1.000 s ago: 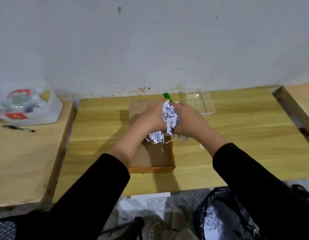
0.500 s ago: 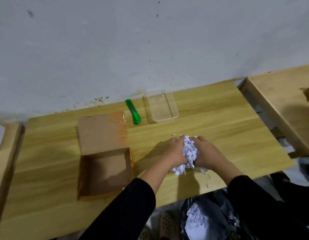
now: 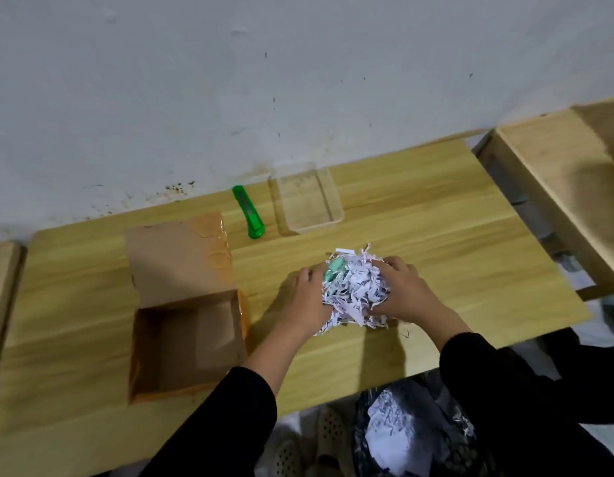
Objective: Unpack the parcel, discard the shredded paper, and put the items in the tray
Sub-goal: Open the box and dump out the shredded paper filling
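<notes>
A heap of white shredded paper (image 3: 358,290) rests on the wooden table (image 3: 436,242), right of the open brown cardboard parcel (image 3: 185,339), which looks empty inside. My left hand (image 3: 307,294) presses the heap's left side and my right hand (image 3: 403,287) cups its right side. A pale green item (image 3: 334,268) shows through the shreds at the upper left of the heap. The clear plastic tray (image 3: 307,201) stands empty at the back by the wall.
A green utility knife (image 3: 248,212) lies between the parcel's flap and the tray. Below the table's front edge a black bag (image 3: 412,438) holds shredded paper. A second wooden table (image 3: 556,187) stands to the right, with a gap between.
Both hands carried the bundle of shredded paper out of the parcel, to the right, and set it on the table. It has loosened, and a green item now shows in it.
</notes>
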